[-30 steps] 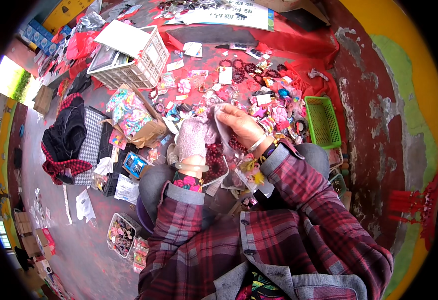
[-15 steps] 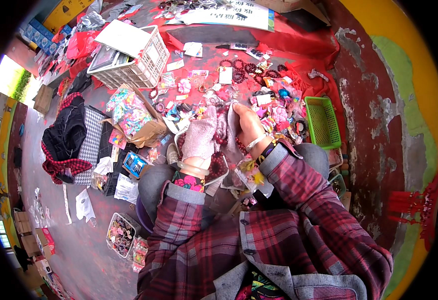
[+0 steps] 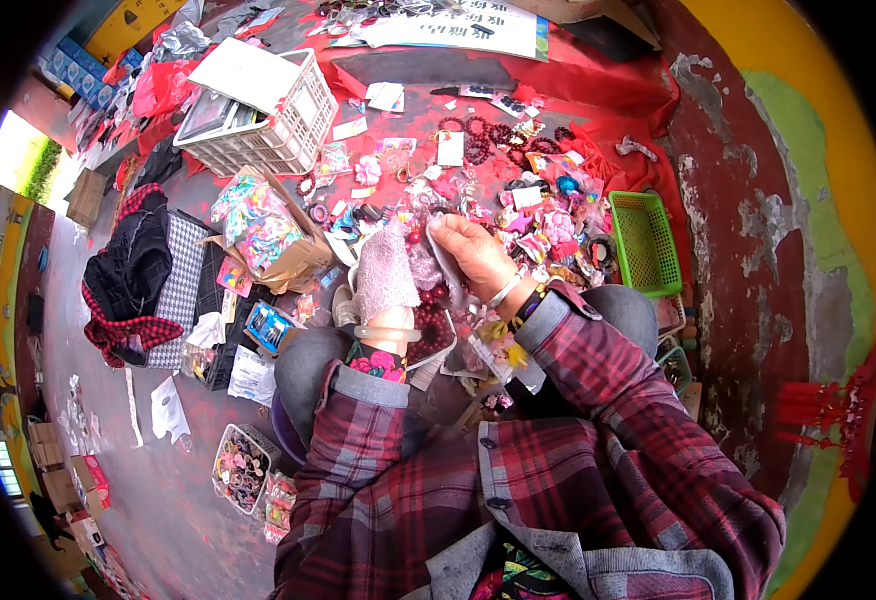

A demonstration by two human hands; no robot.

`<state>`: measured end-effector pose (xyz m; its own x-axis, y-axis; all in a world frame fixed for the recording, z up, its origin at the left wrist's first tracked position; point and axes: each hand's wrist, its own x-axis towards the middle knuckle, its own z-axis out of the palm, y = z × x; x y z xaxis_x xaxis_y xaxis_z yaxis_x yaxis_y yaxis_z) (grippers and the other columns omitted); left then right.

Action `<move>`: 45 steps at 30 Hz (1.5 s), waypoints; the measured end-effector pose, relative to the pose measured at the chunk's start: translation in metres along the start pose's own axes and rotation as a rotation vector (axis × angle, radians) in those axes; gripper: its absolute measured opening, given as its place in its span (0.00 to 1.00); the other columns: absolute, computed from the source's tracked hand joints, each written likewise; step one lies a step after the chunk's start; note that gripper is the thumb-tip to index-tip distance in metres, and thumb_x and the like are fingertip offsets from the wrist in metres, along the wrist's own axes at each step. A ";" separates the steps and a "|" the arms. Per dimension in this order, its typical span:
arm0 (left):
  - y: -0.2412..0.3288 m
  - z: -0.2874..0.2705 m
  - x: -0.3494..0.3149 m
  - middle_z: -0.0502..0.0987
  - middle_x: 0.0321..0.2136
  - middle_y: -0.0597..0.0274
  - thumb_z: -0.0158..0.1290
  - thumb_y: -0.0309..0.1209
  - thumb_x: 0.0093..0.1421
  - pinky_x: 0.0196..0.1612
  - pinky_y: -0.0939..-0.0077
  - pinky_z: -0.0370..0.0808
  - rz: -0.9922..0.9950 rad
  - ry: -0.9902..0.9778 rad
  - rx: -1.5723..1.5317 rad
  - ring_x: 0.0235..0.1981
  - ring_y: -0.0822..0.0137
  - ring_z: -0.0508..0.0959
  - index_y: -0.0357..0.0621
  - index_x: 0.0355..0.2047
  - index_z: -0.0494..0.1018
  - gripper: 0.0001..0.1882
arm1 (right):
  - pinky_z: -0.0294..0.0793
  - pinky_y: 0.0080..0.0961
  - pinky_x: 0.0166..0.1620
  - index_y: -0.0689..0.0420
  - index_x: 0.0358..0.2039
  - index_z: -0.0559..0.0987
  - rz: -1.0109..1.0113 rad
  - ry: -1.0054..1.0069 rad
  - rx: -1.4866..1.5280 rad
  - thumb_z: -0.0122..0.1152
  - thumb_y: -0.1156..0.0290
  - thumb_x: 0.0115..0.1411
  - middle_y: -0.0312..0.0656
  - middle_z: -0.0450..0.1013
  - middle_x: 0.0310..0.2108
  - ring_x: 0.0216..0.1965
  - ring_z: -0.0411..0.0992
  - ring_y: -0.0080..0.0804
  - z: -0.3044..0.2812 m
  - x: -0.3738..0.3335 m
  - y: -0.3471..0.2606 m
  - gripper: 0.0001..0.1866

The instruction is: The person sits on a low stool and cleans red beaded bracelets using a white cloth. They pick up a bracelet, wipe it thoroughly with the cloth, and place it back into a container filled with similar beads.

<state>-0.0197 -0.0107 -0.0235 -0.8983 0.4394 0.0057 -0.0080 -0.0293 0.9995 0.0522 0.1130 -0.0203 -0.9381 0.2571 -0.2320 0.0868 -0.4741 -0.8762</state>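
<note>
A pink fuzzy glove or cloth covers my left hand, so its fingers are hidden. Just to the right, my right hand is closed, pinching the edge of a thin greyish-mauve cloth between thumb and fingers. Between the two hands lie pinkish, shiny material and dark red beads, partly covered. Below them, a small white basket stands between my knees with strings of dark red beads in it. Clear wrappers and a yellow feathery piece sit beneath my right wrist.
Hair ornaments and packets are heaped beyond my right hand, beside a green basket. A white crate and an opened carton of colourful packets stand left. Another small basket sits near my left knee.
Both hands have shifted slightly left. The right hand has also come a little lower with the cloth, and the pink-covered left hand has turned slightly.
</note>
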 end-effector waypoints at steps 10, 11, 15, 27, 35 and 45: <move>-0.016 0.004 -0.014 0.74 0.36 0.70 0.50 0.37 0.59 0.33 0.78 0.69 -0.505 -0.247 -0.706 0.37 0.76 0.72 0.47 0.44 0.71 0.14 | 0.68 0.28 0.42 0.58 0.39 0.72 -0.029 0.478 0.211 0.42 0.63 0.63 0.38 0.72 0.33 0.34 0.69 0.29 -0.004 0.011 0.019 0.14; -0.016 0.002 -0.017 0.74 0.34 0.70 0.50 0.37 0.60 0.31 0.77 0.69 -0.463 -0.234 -0.664 0.35 0.75 0.73 0.46 0.43 0.71 0.13 | 0.67 0.28 0.42 0.59 0.39 0.72 -0.013 0.447 0.218 0.42 0.63 0.62 0.39 0.71 0.35 0.35 0.68 0.29 -0.005 0.011 0.020 0.15; 0.041 0.007 -0.015 0.75 0.34 0.62 0.46 0.35 0.62 0.38 0.77 0.70 -0.422 -0.076 -0.201 0.36 0.71 0.74 0.42 0.41 0.72 0.12 | 0.69 0.28 0.36 0.58 0.38 0.73 0.043 0.358 0.274 0.41 0.65 0.62 0.39 0.72 0.31 0.32 0.70 0.29 -0.002 0.008 0.016 0.14; -0.015 -0.034 0.012 0.71 0.34 0.60 0.42 0.34 0.61 0.42 0.74 0.68 -0.143 -0.011 -0.426 0.36 0.67 0.71 0.41 0.39 0.70 0.12 | 0.69 0.24 0.44 0.58 0.49 0.69 -0.280 0.116 -0.298 0.57 0.69 0.56 0.43 0.72 0.41 0.41 0.70 0.29 0.003 -0.008 -0.030 0.19; 0.019 -0.013 -0.014 0.70 0.40 0.57 0.40 0.32 0.62 0.45 0.71 0.70 0.051 -0.224 -0.082 0.40 0.64 0.73 0.41 0.44 0.66 0.13 | 0.69 0.20 0.30 0.59 0.38 0.76 -0.267 -0.011 -0.748 0.58 0.69 0.57 0.35 0.72 0.23 0.25 0.68 0.19 0.015 -0.033 -0.044 0.10; 0.021 0.004 -0.022 0.71 0.25 0.65 0.40 0.34 0.64 0.25 0.83 0.68 -0.187 -0.352 -0.534 0.24 0.74 0.72 0.43 0.33 0.68 0.10 | 0.66 0.15 0.22 0.57 0.35 0.70 0.027 -0.047 -0.011 0.48 0.69 0.63 0.36 0.73 0.25 0.23 0.71 0.21 0.017 -0.044 -0.056 0.06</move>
<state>0.0018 -0.0172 -0.0021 -0.6643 0.7445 -0.0664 -0.4474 -0.3248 0.8333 0.0834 0.1140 0.0463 -0.9501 0.2045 -0.2356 0.1154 -0.4711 -0.8745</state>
